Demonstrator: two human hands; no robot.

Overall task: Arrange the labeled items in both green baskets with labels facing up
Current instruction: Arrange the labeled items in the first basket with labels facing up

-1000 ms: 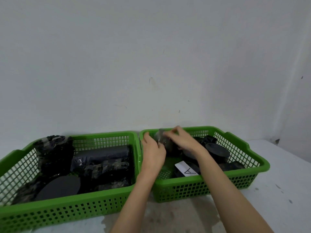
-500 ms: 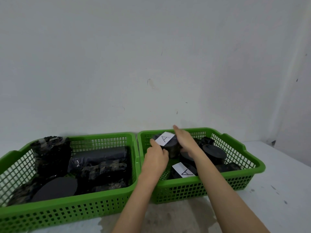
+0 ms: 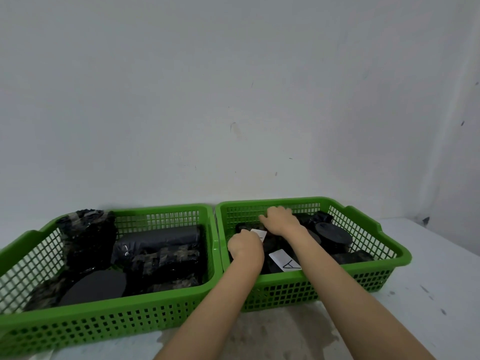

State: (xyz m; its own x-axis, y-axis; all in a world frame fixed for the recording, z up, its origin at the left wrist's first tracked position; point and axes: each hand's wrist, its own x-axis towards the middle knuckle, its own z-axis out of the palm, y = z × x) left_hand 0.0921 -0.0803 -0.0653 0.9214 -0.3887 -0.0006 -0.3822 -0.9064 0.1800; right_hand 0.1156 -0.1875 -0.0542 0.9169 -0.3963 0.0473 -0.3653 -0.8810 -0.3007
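I see two green plastic lattice baskets, left (image 3: 109, 323) and right (image 3: 384, 245), side by side on a stained white tabletop (image 3: 441, 294) against a scuffed pale wall (image 3: 233, 87). My left hand (image 3: 245, 246) and right hand (image 3: 281, 220) both press on a dark wrapped item (image 3: 270, 242) in the right one, its white label (image 3: 259, 233) up; whether either grips it I cannot tell.

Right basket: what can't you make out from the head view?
- Label between the hands: letter hidden by left hand and right hand.
- Right basket items beneath the forearms: hidden.
- Left basket items: dark wrapping, no labels visible.
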